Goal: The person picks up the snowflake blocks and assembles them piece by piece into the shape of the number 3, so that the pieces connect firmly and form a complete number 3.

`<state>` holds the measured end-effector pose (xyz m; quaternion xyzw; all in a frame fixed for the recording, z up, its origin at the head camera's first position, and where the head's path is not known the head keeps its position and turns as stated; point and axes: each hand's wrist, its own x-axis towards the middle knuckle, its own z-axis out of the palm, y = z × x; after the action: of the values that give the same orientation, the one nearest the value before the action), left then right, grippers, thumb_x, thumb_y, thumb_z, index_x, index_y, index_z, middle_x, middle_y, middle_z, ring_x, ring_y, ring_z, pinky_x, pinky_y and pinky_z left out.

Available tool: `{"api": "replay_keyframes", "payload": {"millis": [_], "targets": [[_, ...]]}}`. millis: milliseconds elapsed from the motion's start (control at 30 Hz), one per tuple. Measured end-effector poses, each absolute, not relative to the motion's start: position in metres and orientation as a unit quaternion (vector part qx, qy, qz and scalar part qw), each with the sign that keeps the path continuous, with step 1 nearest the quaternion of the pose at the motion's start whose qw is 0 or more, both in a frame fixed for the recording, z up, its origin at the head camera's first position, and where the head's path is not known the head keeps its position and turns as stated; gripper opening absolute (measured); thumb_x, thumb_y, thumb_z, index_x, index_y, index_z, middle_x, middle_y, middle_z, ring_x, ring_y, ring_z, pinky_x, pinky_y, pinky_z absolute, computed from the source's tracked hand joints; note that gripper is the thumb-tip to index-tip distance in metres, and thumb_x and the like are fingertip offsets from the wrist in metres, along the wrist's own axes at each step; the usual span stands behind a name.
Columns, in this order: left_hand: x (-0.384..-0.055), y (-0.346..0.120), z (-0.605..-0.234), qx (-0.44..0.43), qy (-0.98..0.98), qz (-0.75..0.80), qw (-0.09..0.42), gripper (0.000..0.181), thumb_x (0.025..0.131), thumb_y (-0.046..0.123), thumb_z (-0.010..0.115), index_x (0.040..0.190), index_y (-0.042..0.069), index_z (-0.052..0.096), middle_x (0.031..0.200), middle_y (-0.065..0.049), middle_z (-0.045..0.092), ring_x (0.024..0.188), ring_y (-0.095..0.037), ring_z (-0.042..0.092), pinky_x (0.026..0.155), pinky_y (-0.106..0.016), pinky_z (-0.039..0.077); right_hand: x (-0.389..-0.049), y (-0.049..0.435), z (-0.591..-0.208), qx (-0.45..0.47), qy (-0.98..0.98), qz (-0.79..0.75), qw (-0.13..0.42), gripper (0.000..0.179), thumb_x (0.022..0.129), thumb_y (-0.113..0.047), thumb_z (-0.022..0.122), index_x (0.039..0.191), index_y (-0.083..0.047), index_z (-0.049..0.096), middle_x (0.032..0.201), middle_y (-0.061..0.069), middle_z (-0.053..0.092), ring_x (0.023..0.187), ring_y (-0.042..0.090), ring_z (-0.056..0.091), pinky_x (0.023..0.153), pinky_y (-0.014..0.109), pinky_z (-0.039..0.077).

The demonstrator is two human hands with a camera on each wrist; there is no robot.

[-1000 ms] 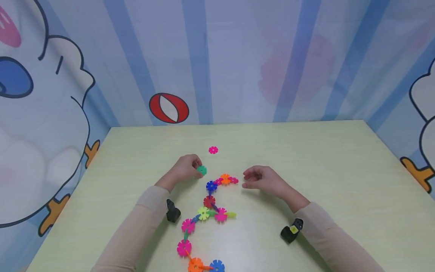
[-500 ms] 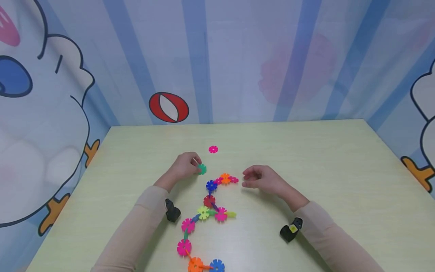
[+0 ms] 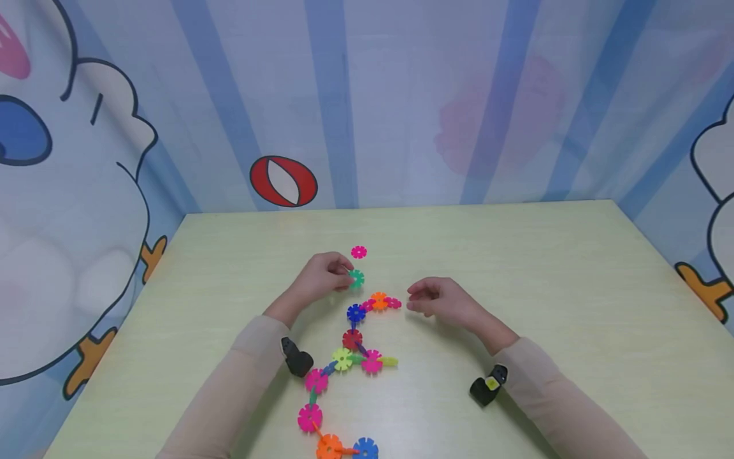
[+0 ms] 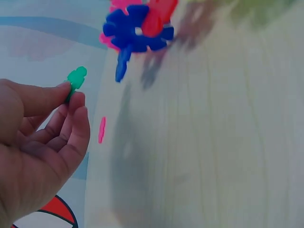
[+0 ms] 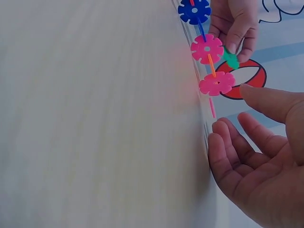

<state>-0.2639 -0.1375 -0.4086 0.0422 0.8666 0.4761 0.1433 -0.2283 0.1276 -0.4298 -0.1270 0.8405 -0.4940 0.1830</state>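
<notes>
Between thumb and index finger, my left hand (image 3: 323, 275) pinches a green flower-shaped linking disc (image 3: 357, 279); the left wrist view shows this green disc (image 4: 77, 78) nearly edge-on. A chain of slotted discs joined at angles winds down the table, its upper end made of a dark blue disc (image 3: 355, 313), an orange disc (image 3: 379, 301) and pink ones beside it. My right hand (image 3: 444, 299) holds nothing, fingers loosely bent, just right of the pink end disc (image 3: 393, 303). In the right wrist view, the thumb is close to that pink disc (image 5: 217, 83).
A loose pink disc (image 3: 359, 252) lies beyond the chain, toward the back of the table (image 3: 516, 255). Lower down the chain, a yellow disc (image 3: 390, 362) sticks out sideways and a light blue disc (image 3: 366, 449) sits at the near end. Printed fabric walls border the table.
My left hand has moved right and slightly away with the green disc, bringing it above the chain's upper end. The right hand and the chain have stayed nearly in place.
</notes>
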Motion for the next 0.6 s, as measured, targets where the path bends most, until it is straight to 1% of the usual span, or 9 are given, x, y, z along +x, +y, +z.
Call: {"api": "replay_keyframes", "payload": {"millis": [200, 467, 600], "targets": [[-0.255, -0.134, -0.407, 0.042, 0.842, 0.517, 0.150, 0.023, 0.090, 0.009, 0.066, 0.113, 0.005, 0.063, 0.099, -0.011, 0.064, 0.086, -0.018, 0.065, 0.080, -0.029, 0.056, -0.230, 0.128, -0.430, -0.125, 0.841, -0.494, 0.183, 0.034, 0.092, -0.018, 0.065, 0.119, 0.002, 0.060, 0.104, 0.010, 0.065, 0.085, 0.019, 0.060, 0.074, 0.030, 0.053], [-0.246, -0.135, -0.410, 0.047, 0.840, 0.512, 0.172, 0.024, 0.091, 0.007, 0.065, 0.114, 0.007, 0.067, 0.099, -0.009, 0.062, 0.085, -0.017, 0.066, 0.080, -0.029, 0.055, -0.230, 0.128, -0.430, -0.123, 0.842, -0.492, 0.182, 0.035, 0.093, -0.020, 0.064, 0.120, 0.002, 0.060, 0.105, 0.011, 0.066, 0.085, 0.019, 0.060, 0.074, 0.030, 0.053], [-0.241, -0.134, -0.409, 0.067, 0.837, 0.513, 0.179, 0.024, 0.091, 0.006, 0.064, 0.115, 0.005, 0.068, 0.100, -0.010, 0.062, 0.085, -0.017, 0.065, 0.081, -0.029, 0.055, -0.229, 0.127, -0.430, -0.124, 0.842, -0.493, 0.182, 0.035, 0.093, -0.019, 0.064, 0.120, 0.002, 0.060, 0.105, 0.011, 0.066, 0.085, 0.018, 0.060, 0.074, 0.030, 0.053]]}}
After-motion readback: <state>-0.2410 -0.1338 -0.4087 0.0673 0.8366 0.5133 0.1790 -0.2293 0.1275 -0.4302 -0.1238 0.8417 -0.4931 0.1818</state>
